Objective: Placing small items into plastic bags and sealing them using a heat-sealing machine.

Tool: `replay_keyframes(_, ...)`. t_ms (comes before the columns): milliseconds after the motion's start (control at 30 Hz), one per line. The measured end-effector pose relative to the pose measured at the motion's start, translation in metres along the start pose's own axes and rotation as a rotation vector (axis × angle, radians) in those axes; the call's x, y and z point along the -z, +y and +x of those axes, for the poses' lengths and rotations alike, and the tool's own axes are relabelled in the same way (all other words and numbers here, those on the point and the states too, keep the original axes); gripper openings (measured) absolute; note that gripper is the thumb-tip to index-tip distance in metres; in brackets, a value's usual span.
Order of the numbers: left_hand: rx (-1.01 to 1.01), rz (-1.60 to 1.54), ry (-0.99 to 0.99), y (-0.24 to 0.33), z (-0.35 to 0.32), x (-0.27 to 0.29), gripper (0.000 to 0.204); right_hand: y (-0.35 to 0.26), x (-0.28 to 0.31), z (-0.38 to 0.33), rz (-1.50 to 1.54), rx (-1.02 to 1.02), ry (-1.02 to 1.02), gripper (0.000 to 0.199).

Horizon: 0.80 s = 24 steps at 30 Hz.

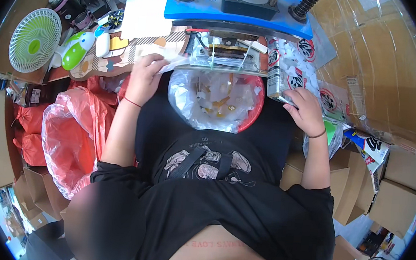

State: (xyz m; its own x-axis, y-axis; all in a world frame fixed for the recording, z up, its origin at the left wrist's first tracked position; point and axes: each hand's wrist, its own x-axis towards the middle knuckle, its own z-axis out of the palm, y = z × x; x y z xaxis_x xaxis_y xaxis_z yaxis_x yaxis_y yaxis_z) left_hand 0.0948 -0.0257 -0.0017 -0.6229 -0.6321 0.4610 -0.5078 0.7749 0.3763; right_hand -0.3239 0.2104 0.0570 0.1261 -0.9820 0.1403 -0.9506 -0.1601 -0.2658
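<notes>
Left hand (146,75): we log it knuckles up at the near edge of the bench, fingers curled and pinching a thin clear plastic sheet (166,64) that sticks out from the fingertips toward the press. A red cord sits on that wrist.

Right hand (305,108): fingers bent down onto a small clear packet (290,98), which lies under the fingertips; we cannot tell whether they clamp it or only press on it. A dark band circles that wrist.

Between the two sets of fingers, and slightly nearer the body: a red bin (252,115) lined with a clear bag, holding white and yellowish scraps (215,98).

Beyond the fingers, up from both hands: a blue press (238,6) with dark springs, and under it a metal fixture (225,50) with wires.

Just beyond the right fingertips: a tall printed carton (274,69) standing beside a heap of white plastic pieces (293,58).

Out past the left fingers: a white and green desk fan (34,39), a green and white mouse-shaped gadget (76,49), and a patterned board (125,53) on which the left fingers rest.

Below the left forearm: red plastic bags (69,132). Beside the right forearm: cardboard boxes (390,190).
</notes>
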Motion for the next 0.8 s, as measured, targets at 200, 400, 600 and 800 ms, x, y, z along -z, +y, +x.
replay_keyframes(200,0.512,-0.911,-0.14,0.077,0.0,-0.01,0.021,0.004,0.006,0.005,0.246,-0.039,-0.023,0.03)
replay_keyframes(400,0.414,-1.049,-0.312,0.114,-0.003,-0.018,0.024,0.019,0.005,-0.008,0.098,0.064,0.042,0.024)
replay_keyframes(600,0.651,-1.294,-0.442,0.137,-0.005,-0.023,0.022,0.025,-0.011,-0.007,0.081,-0.23,0.277,0.019)
replay_keyframes(800,0.551,-1.154,-0.492,0.137,-0.009,-0.042,0.02,-0.031,-0.003,0.039,0.683,-0.206,0.506,0.014)
